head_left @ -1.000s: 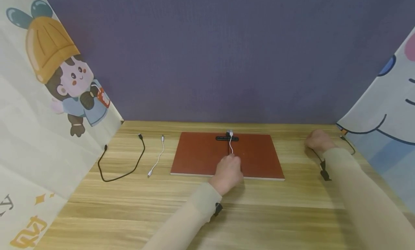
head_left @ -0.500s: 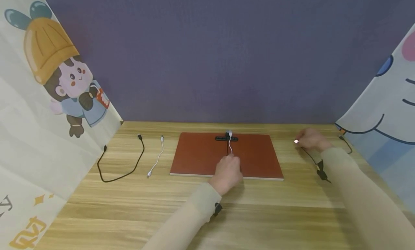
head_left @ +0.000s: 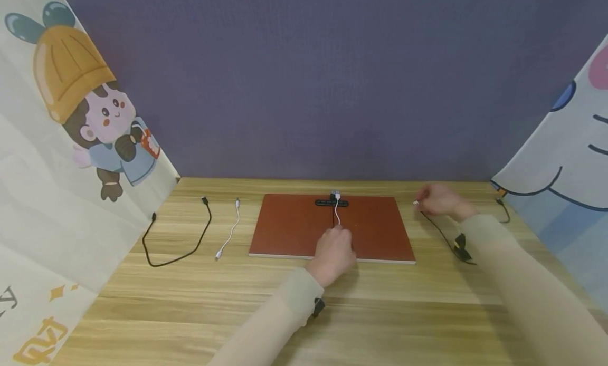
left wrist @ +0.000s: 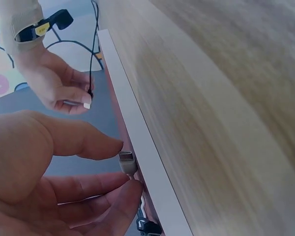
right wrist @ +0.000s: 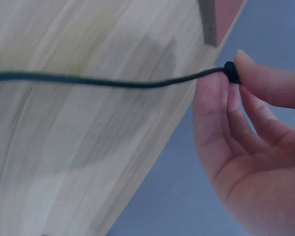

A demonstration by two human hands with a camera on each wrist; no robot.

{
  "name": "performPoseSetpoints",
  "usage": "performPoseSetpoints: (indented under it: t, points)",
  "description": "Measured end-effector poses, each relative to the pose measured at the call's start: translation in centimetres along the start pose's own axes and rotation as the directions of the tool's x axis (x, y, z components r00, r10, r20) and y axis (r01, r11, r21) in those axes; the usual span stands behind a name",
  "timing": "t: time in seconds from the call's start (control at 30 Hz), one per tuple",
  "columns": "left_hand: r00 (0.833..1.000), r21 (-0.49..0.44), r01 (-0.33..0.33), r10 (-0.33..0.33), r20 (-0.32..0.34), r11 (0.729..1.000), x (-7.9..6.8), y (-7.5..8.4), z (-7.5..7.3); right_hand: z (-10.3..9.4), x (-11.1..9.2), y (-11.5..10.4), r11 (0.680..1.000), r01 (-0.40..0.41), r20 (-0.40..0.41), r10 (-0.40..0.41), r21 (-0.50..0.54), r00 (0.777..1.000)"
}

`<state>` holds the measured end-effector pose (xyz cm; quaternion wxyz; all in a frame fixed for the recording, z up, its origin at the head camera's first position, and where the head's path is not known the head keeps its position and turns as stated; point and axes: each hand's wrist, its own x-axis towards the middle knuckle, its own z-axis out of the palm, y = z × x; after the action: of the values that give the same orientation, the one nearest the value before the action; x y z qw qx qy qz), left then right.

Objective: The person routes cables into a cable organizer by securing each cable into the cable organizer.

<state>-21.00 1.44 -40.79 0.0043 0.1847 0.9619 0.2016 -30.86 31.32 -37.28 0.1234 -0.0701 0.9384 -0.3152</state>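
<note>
Two cables in hand at a wooden table (head_left: 166, 302). The left hand (head_left: 331, 255) holds a white USB cable (head_left: 338, 212) by its plug (left wrist: 128, 164) at the near edge of a red-brown board (head_left: 285, 226); the cable's far end lies at a black clip strip (head_left: 323, 203). The right hand (head_left: 439, 200) pinches a black cable (right wrist: 137, 84) by its end, just beyond the board's right side. A looped black cable (head_left: 205, 232) and a short white cable (head_left: 232, 230) lie to the left. The right sleeve (head_left: 508, 255) crosses a black cable end (head_left: 500, 201) lying farther right; whether it joins the held one is hidden. The left-wrist view alone shows the white plug's metal mouth, which the hand covers in the head view.
</note>
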Motion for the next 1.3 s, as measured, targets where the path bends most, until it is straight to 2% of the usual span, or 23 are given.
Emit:
performPoseSetpoints:
  t: [0.2,0.73,0.93,1.1,1.3]
  points:
    - [1.000,-0.015,-0.012,0.011,-0.011,1.000,-0.1,-0.1,0.0,0.8,0.3,-1.6,0.999,0.013,0.014,-0.013,0.047,1.000]
    - [1.000,-0.043,-0.020,0.020,0.014,0.999,-0.2,-0.2,-0.3,2.4,0.3,-4.9,0.991,0.093,0.020,-0.095,0.097,0.995]
    - [0.999,-0.046,-0.035,0.034,-0.014,0.998,-0.2,-0.1,-0.2,2.8,0.0,-6.3,0.983,0.140,0.018,-0.143,0.116,0.990]
    - [0.999,-0.047,-0.027,0.026,-0.028,0.999,-0.2,0.2,-0.2,3.0,-0.3,-7.5,0.973,0.155,0.025,-0.162,0.170,0.987]
    - [0.995,0.017,-0.048,0.049,-0.084,0.999,0.0,0.8,0.1,3.2,-0.7,-9.1,0.959,0.173,0.028,-0.183,0.223,0.983]
